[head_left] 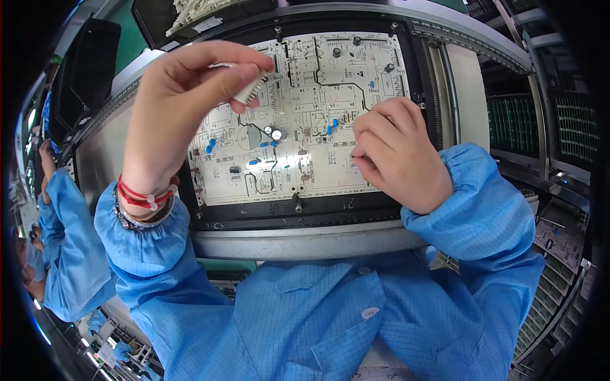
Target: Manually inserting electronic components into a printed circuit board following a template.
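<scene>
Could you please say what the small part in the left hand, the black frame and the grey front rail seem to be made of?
Small part: probably smooth plastic, from its even white body, with metallic-looking pins.
Black frame: perhaps plastic or composite, given its dull surface.
Grey front rail: likely bare metal, given its soft sheen.

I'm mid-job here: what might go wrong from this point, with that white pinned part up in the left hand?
1. The left hand pinches the white pinned part above the circuit board; a slip could drop it onto the board.
2. Its metal pins stick out uncovered, so a knock might bend them.
3. The right hand is close to upright blue components; a careless sweep could tilt them.
</scene>
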`<state>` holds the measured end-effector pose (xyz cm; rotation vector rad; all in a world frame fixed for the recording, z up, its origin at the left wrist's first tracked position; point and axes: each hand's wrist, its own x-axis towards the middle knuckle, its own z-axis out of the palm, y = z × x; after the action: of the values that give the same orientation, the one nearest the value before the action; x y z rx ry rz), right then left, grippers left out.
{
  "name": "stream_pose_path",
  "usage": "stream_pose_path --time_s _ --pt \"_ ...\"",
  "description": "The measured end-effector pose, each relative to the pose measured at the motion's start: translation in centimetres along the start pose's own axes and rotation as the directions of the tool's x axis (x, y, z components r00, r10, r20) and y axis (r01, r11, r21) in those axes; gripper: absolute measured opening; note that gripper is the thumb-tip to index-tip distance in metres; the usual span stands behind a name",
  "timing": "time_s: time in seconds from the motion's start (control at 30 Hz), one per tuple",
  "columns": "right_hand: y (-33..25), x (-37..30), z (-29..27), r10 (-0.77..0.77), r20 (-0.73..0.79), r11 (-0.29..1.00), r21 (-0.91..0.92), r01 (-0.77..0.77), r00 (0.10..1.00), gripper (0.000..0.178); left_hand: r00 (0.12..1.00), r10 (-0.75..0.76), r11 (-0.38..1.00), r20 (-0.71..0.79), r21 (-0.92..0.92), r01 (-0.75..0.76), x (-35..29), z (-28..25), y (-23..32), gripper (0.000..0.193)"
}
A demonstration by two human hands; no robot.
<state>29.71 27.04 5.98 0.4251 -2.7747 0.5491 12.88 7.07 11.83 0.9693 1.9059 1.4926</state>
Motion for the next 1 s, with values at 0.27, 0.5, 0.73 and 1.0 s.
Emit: stream_pose_path --time_s 0.27,0.5,0.73,1.0 --pt "1.2 -0.5 -1.2 0.005 0.000 0.997 0.083 -0.005 1.000 0.022 0.981 -0.074 0.965 0.182 -0.234 0.116 -0.7 1.9 1.4 0.021" --pt "7.7 -0.8 -5.4 0.098 -0.255 0.993 0.085 -0.079 0.962 0.017 0.956 -0.013 0.983 0.292 -0.169 0.065 2.6 6.4 2.8 0.028" --pt "10.8 -1.6 -8.1 0.240 -0.341 0.967 0.168 -0.192 0.909 0.011 0.969 0.070 0.930 0.237 0.336 -0.149 7.8 10.8 -0.5 0.042" --pt "13.4 -1.6 -7.4 0.110 -0.539 0.935 0.341 0.096 0.835 0.008 0.985 0.042 0.929 0.165 0.356 -0.100 7.8 12.2 -0.9 0.050"
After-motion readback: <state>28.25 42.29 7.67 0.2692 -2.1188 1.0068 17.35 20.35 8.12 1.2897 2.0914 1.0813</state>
